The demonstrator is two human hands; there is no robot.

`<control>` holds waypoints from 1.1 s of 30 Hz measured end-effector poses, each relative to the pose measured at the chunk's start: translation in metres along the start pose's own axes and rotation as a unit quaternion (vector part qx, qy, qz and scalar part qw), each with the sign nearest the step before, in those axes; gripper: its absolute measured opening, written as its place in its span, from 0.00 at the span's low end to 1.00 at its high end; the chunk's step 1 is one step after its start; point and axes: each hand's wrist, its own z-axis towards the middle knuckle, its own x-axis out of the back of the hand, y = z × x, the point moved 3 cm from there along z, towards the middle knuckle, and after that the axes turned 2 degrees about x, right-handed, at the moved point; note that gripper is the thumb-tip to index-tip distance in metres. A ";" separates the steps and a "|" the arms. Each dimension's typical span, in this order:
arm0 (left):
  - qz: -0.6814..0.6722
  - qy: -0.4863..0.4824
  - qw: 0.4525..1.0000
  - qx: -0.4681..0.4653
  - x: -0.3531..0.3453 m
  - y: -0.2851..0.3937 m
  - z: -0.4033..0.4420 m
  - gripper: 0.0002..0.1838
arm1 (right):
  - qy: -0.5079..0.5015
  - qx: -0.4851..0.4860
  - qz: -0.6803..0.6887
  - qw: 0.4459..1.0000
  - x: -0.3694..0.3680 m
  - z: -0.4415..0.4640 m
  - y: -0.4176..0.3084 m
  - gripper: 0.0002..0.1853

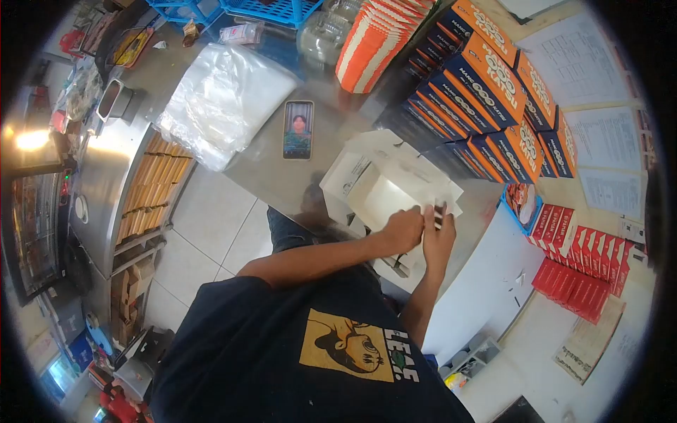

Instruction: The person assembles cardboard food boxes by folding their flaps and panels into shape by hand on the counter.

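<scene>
An unfolded cream paper box (384, 194) lies on the metal counter with its tray part facing up and its flaps spread. My left hand (403, 233) is closed at the box's near right edge, its fingers curled inward. Right beside it, my right hand (438, 238) has its fingers bent round the same corner, slightly blurred. The hands nearly touch and hide the part of the box between them. A phone (298, 130) showing a person on its screen lies to the left of the box.
Clear plastic bags (224, 99) lie at the left of the counter (264, 173). Behind are striped orange-and-white paper holders (374, 49) and a clear container (321, 39). Orange-and-black boxes (486, 84) are stacked at the back right, with red boxes (575, 282) beyond. A metal cabinet (116, 201) stands left.
</scene>
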 end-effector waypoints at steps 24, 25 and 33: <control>0.018 -0.044 0.998 -0.034 0.001 -0.050 -0.005 0.10 | -0.115 -0.199 0.268 0.936 -0.048 -0.023 0.108 0.09; -0.017 -0.053 0.998 -0.042 0.034 -0.032 -0.012 0.11 | -0.113 -0.202 0.268 0.935 -0.047 -0.023 0.113 0.09; 0.207 0.203 0.930 0.224 0.214 -0.206 -0.022 0.20 | -0.036 -0.177 0.214 0.960 -0.032 -0.014 0.126 0.12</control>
